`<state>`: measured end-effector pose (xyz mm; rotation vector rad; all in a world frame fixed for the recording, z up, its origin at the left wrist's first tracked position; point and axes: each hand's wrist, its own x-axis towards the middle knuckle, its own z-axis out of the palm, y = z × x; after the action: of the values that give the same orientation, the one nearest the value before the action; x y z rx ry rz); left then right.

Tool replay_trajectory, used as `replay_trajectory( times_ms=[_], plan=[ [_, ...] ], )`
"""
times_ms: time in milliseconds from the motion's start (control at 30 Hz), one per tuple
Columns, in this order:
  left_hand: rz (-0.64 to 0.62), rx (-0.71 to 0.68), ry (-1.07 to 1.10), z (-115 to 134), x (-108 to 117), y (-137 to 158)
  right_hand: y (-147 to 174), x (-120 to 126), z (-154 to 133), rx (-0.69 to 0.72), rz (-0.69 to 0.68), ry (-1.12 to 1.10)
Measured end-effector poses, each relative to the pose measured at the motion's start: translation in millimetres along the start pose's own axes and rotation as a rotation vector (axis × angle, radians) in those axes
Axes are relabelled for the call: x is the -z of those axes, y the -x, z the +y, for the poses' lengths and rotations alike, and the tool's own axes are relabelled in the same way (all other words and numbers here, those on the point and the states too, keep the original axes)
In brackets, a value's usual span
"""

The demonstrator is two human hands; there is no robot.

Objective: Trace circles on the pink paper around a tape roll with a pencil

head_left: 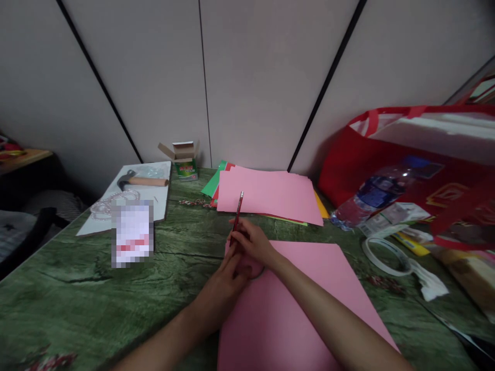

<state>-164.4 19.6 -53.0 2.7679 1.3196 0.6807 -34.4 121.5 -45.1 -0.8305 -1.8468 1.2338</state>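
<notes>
A dark red pencil (238, 206) stands nearly upright in my right hand (253, 243), its pale end pointing up and its tip hidden behind my fingers. My right hand is closed around it, over the far left corner of a large pink paper sheet (301, 304). Just below and left, my left hand (228, 278) presses down at the same corner, its fingers close together by the right hand. A thin dark curved edge (258, 274) shows beside its thumb; whether this is a round object or a drawn line I cannot make out.
Behind lie stacked coloured papers (270, 190) and an open small box (186, 166). At left, a white board (158, 203) bears a hammer (145, 181) and beads (104, 206), near a blurred packet (133, 232). At right are a bottle (377, 193), a tape roll (381, 260) and a red bag (344, 154).
</notes>
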Motion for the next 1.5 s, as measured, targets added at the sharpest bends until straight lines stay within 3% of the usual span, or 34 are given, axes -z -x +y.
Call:
replay_trajectory(
  times_ms=[433,900,1133,1500],
  plan=[
    [-0.007,-0.024,-0.056,-4,-1,-3,-2,-1,11,-0.04,0.138,0.011],
    [-0.242,0.054,-0.054,-1,13,-19,-3,11,12,-0.107,0.307,0.097],
    [-0.36,0.0,-0.112,7,35,-39,10,24,19,-0.137,0.383,0.078],
    [-0.387,-0.061,-0.114,6,44,-55,40,37,14,-0.156,0.508,0.147]
  ],
)
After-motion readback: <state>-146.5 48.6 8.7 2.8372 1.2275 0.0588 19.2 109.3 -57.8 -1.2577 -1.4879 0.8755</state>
